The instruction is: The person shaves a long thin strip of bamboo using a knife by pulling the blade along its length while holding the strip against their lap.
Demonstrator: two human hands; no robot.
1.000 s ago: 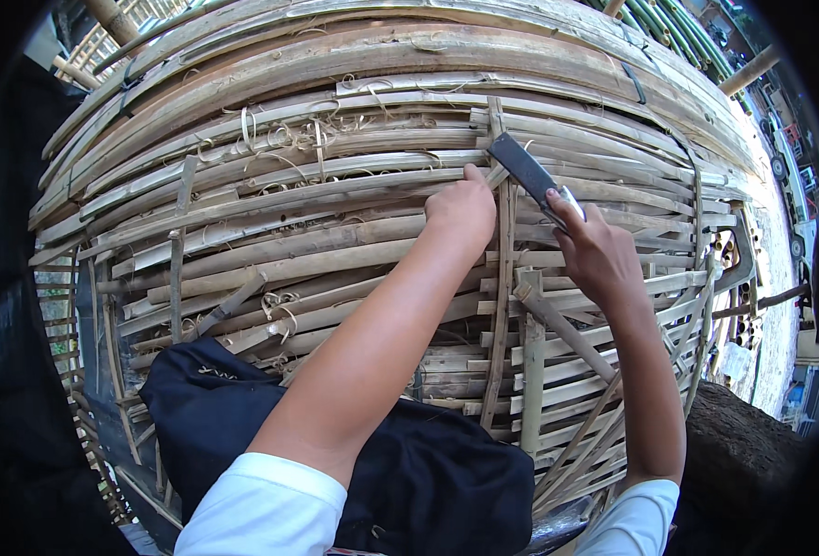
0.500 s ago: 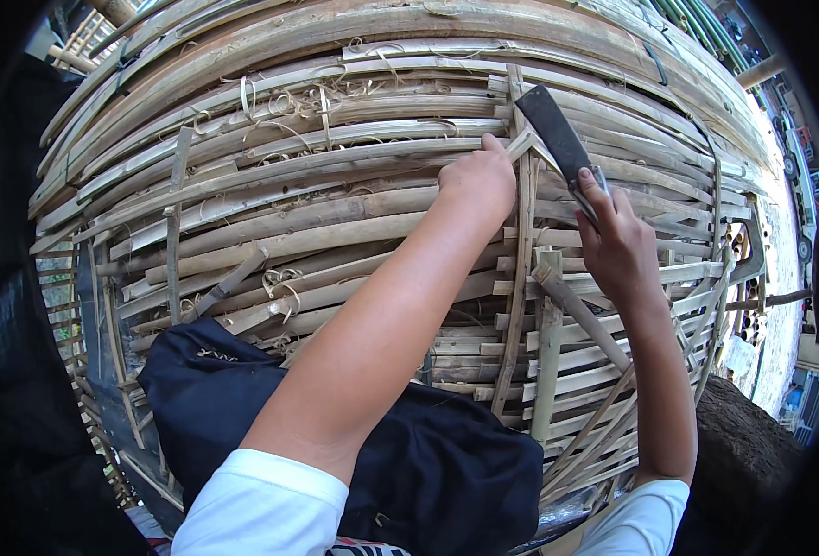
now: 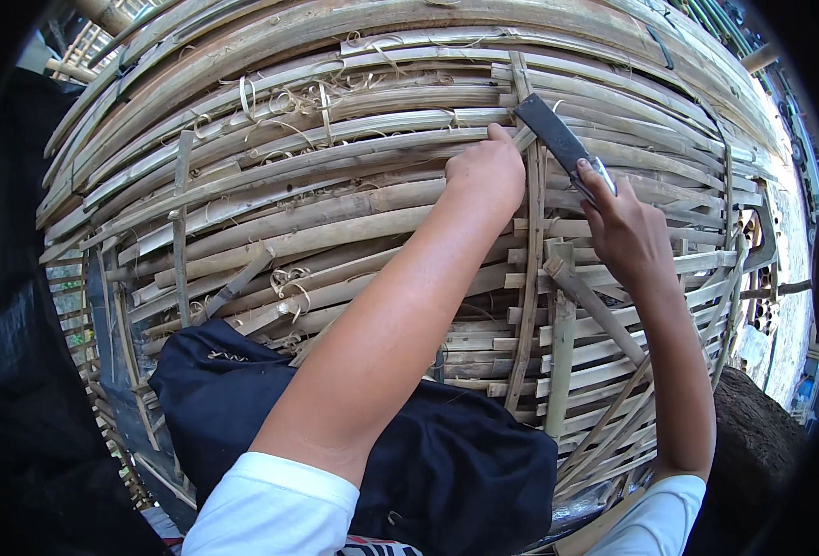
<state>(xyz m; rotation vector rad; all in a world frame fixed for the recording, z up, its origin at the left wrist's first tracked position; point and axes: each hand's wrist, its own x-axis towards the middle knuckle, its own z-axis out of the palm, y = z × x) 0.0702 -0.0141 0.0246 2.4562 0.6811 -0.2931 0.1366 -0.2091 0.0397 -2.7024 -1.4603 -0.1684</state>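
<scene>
My right hand is wrapped round the handle of a broad knife with a dark, square-ended blade. The blade slants up and left, its tip end close to my left hand. That hand is closed on a pale bamboo strip, which runs out of the fist to the blade; the rest of the strip is mostly hidden. A thin curl of shaving stands out beside the blade. Just under the knife, an upright bamboo slat crosses the stacked bamboo strips.
Curled shavings lie over the strips at the upper left. Dark cloth is draped in front of me, beneath my left arm. At the right, a bamboo piece leans across the slats, and a dark brown log-like mass stands beyond my right elbow.
The knife has moved slightly down against the strip by my left hand, and its blade covers more of the strip. A thin curl now shows beside it. The view has shifted a little.
</scene>
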